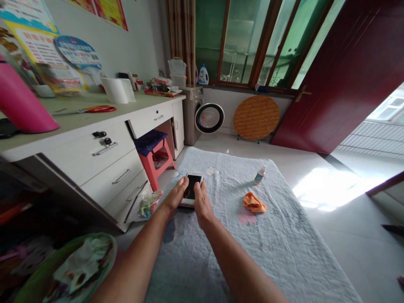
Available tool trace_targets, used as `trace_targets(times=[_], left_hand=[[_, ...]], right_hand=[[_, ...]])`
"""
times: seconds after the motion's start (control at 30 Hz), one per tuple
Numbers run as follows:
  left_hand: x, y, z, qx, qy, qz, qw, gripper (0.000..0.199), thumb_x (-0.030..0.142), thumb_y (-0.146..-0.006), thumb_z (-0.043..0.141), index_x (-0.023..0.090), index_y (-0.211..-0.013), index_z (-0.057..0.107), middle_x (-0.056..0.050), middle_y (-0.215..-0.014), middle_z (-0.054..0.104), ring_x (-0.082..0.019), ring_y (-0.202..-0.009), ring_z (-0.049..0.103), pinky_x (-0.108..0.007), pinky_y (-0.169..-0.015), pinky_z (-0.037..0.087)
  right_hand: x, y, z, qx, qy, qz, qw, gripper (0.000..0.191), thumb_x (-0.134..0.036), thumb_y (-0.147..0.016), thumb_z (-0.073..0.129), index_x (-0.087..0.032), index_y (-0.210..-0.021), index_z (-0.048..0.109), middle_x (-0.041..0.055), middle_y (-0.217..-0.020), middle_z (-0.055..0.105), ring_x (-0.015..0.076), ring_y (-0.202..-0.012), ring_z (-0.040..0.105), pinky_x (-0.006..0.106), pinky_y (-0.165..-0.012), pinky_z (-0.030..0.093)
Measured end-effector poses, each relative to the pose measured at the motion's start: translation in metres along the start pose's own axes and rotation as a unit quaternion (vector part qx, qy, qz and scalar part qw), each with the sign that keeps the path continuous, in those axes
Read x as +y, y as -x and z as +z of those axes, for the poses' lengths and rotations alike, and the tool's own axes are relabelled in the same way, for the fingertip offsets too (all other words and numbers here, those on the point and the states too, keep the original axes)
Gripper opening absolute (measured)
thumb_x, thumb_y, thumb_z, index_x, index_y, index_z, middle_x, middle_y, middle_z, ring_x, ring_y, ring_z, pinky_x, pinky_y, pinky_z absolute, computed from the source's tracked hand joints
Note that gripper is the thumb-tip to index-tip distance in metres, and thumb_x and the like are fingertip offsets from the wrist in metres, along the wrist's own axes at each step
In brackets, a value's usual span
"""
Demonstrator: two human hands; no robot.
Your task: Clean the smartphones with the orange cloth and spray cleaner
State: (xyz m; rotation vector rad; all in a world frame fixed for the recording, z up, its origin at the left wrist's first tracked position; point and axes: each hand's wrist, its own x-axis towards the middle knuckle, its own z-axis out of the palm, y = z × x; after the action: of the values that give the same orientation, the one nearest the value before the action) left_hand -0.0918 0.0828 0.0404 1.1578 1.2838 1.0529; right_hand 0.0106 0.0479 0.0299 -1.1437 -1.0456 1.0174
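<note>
A white smartphone [192, 188] with a dark screen is held between my two hands, just over the cloth-covered surface [233, 252]. My left hand [175, 194] grips its left edge, thumb along the side. On the right edge, my right hand [202, 203] holds it with the thumb resting over the screen's border. The fingers beneath the phone are hidden. To the right lies a crumpled orange cloth [254, 203]. Behind that cloth stands a small spray bottle [259, 175] with a white top.
On the left is a white desk [107, 162] with drawers, bearing paper rolls [118, 90], red-handled scissors [99, 109] and a pink bottle [23, 101]. A red stool [156, 162] stands beneath it. A waste bin [110, 252] is at lower left. The washing machine [192, 122] door hangs open.
</note>
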Motion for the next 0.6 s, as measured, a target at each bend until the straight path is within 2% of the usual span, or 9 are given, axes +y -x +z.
trace_targets(times=[0.1,0.17,0.23,0.3,0.37,0.47,0.53,0.6], left_hand=[[0.002,0.0,-0.003,-0.015,-0.068,0.024,0.997,0.063,0.059,-0.086,0.049,0.016,-0.132,0.048,-0.013,-0.146,0.04,-0.028,-0.139,0.028,-0.036,-0.113,0.024],[0.003,0.002,-0.006,0.002,-0.13,0.055,0.99,0.071,0.06,-0.081,0.056,0.013,-0.133,0.044,-0.016,-0.146,0.038,-0.03,-0.139,0.027,-0.038,-0.114,0.019],[0.006,0.007,-0.007,0.024,-0.206,0.091,0.974,0.081,0.059,-0.068,0.069,0.014,-0.131,0.045,-0.017,-0.142,0.042,-0.034,-0.137,0.029,-0.041,-0.113,0.02],[0.007,0.015,-0.005,0.046,-0.299,0.15,0.941,0.086,0.057,-0.059,0.076,0.015,-0.128,0.045,-0.017,-0.135,0.048,-0.036,-0.132,0.036,-0.044,-0.111,0.025],[0.008,0.024,-0.002,0.056,-0.405,0.202,0.89,0.086,0.057,-0.06,0.074,0.014,-0.127,0.043,-0.016,-0.125,0.052,-0.037,-0.124,0.043,-0.048,-0.105,0.032],[0.005,0.035,0.004,0.103,-0.497,0.239,0.828,0.084,0.061,-0.061,0.072,0.012,-0.122,0.043,-0.016,-0.114,0.054,-0.036,-0.114,0.049,-0.049,-0.098,0.038],[0.004,0.038,0.008,0.12,-0.533,0.24,0.802,0.079,0.062,-0.062,0.071,0.01,-0.116,0.046,-0.017,-0.108,0.055,-0.036,-0.107,0.051,-0.048,-0.094,0.041],[0.002,0.04,0.012,0.128,-0.554,0.233,0.789,0.074,0.062,-0.064,0.07,0.009,-0.111,0.048,-0.017,-0.103,0.056,-0.035,-0.102,0.052,-0.047,-0.09,0.043]], right_hand=[[-0.002,0.002,-0.011,-0.019,-0.004,0.028,0.999,0.053,-0.056,-0.089,0.039,-0.018,-0.123,0.052,0.0092,-0.12,0.059,0.0236,-0.113,0.053,0.037,-0.096,0.041],[-0.006,0.005,-0.027,0.003,0.035,0.064,0.997,0.053,-0.056,-0.084,0.048,-0.019,-0.122,0.054,0.0101,-0.12,0.059,0.0269,-0.117,0.051,0.04,-0.094,0.042],[-0.013,0.008,-0.05,0.021,0.072,0.092,0.993,0.058,-0.054,-0.078,0.058,-0.02,-0.124,0.054,0.0126,-0.124,0.057,0.0295,-0.119,0.049,0.042,-0.091,0.043],[-0.019,0.012,-0.078,0.009,0.099,0.113,0.989,0.061,-0.052,-0.074,0.062,-0.022,-0.127,0.053,0.013,-0.125,0.057,0.0288,-0.114,0.053,0.041,-0.088,0.044],[-0.022,0.014,-0.109,0.008,0.15,0.113,0.982,0.059,-0.05,-0.074,0.062,-0.023,-0.125,0.054,0.012,-0.121,0.058,0.027,-0.104,0.058,0.041,-0.085,0.046],[-0.019,0.017,-0.156,0.035,0.27,0.001,0.962,0.044,-0.044,-0.075,0.057,-0.022,-0.114,0.06,0.0107,-0.117,0.059,0.0245,-0.099,0.058,0.042,-0.087,0.045],[-0.013,0.017,-0.182,0.076,0.358,-0.108,0.924,0.038,-0.039,-0.076,0.054,-0.02,-0.107,0.062,0.0119,-0.117,0.057,0.0258,-0.104,0.055,0.045,-0.094,0.041],[-0.004,0.019,-0.2,0.114,0.427,-0.17,0.881,0.035,-0.036,-0.079,0.049,-0.018,-0.107,0.061,0.0142,-0.119,0.055,0.0275,-0.11,0.051,0.048,-0.097,0.038]])
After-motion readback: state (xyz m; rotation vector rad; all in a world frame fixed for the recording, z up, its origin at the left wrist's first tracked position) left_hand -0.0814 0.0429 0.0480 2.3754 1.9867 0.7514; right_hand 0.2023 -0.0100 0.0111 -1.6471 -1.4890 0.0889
